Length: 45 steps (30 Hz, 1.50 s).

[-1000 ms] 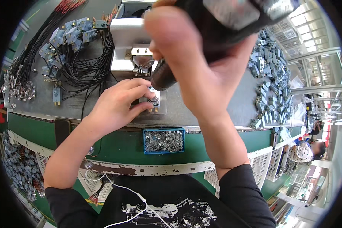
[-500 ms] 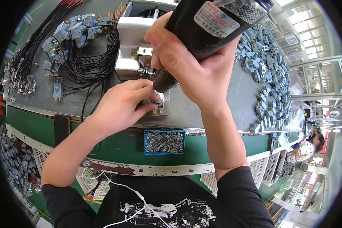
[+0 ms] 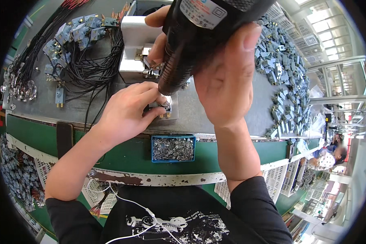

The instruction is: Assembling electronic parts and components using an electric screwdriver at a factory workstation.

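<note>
My left hand (image 3: 126, 107) pinches a small grey plug part (image 3: 168, 108) with brass prongs against a metal plate (image 3: 175, 106) near the table's front edge. Its fingertips hide much of the part. In my right hand (image 3: 225, 83) is a black electric screwdriver (image 3: 191, 42), held tilted with its nose down at the plug part. The thumb is raised off the body while other fingers wrap its far side. The driver's tip is hidden by the nose and my left fingers. Just in front, a blue box (image 3: 173, 161) holds many small metal pieces.
Behind my hands stands a white fixture (image 3: 131, 44) with metal parts. Black wires (image 3: 95, 77) with grey plugs (image 3: 83, 34) lie to the left. Loose grey parts (image 3: 282, 77) are heaped at right. A dark flat object (image 3: 65, 138) rests on the front ledge. A person (image 3: 325, 160) is at far right.
The screwdriver has shifted slightly left and turned more upright. My right thumb has come away from its side, and the grip looks looser. My left hand keeps its pinch.
</note>
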Tool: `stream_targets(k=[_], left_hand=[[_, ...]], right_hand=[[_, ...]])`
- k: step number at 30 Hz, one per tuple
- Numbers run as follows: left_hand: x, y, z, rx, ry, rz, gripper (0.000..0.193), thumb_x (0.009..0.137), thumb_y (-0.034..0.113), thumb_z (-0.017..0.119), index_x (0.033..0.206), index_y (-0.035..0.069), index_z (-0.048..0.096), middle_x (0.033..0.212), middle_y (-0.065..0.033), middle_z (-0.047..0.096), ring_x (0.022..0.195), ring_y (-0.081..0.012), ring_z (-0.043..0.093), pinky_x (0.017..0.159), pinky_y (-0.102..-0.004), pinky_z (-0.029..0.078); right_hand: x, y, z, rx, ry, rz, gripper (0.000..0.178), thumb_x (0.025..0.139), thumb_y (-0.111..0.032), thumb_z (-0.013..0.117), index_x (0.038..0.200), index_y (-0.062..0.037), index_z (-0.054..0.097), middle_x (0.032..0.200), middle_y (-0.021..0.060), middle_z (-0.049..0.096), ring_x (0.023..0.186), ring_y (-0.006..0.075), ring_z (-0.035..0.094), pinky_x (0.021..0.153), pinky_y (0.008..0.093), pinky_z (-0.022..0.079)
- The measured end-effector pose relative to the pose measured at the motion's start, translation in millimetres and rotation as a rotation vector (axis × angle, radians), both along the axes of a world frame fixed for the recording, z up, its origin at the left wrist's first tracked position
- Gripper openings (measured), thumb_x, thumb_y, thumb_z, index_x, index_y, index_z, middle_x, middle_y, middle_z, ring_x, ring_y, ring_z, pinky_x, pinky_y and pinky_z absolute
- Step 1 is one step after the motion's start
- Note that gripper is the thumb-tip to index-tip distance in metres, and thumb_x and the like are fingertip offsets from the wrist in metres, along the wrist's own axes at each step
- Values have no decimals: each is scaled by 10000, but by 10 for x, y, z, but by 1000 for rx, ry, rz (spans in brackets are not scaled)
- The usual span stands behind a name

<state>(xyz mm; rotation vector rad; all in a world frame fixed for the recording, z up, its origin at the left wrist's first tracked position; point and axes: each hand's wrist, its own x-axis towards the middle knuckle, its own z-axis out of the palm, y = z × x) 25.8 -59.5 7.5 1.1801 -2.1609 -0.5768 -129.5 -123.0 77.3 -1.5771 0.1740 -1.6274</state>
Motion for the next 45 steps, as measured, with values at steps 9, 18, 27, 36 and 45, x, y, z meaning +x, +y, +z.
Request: stream_targets(k=[9,18,27,36,45], left_hand=[[44,-12,-46,30,27,-36,308,849,150,788,1077,41,613,1118,-67,682,1000,-330,683,819,-438,565],[52,-10,-94,-81,-25,-51,250,854,151,781,1033,65,629,1121,-64,664,986,-317,664,815,-436,549],[-136,245,65,-364,-122,27,199,795,159,748,979,146,671,1092,-38,638,1030,-231,623,869,-381,462],[-323,660,-135,-59,-476,-473,133,744,132,667,874,106,659,877,-7,629,894,-183,616,795,-321,459],[-329,655,-177,18,-314,-461,150,799,123,655,943,88,672,907,-31,625,910,-200,620,803,-358,487]], right_hand=[[126,63,-65,60,49,62,734,814,124,774,1424,31,377,1072,167,688,874,179,710,713,279,592],[142,98,-128,86,49,30,792,821,128,769,1464,17,320,1108,176,672,895,186,707,709,281,595],[264,80,-95,122,-4,-80,816,827,130,763,1480,4,289,1114,172,660,897,186,702,702,284,594],[436,69,133,114,-110,-197,812,835,129,756,1476,-11,278,1093,155,649,883,179,694,691,288,592],[585,-7,291,158,-170,-293,808,842,128,749,1473,-26,267,1072,137,637,869,172,686,679,292,589]])
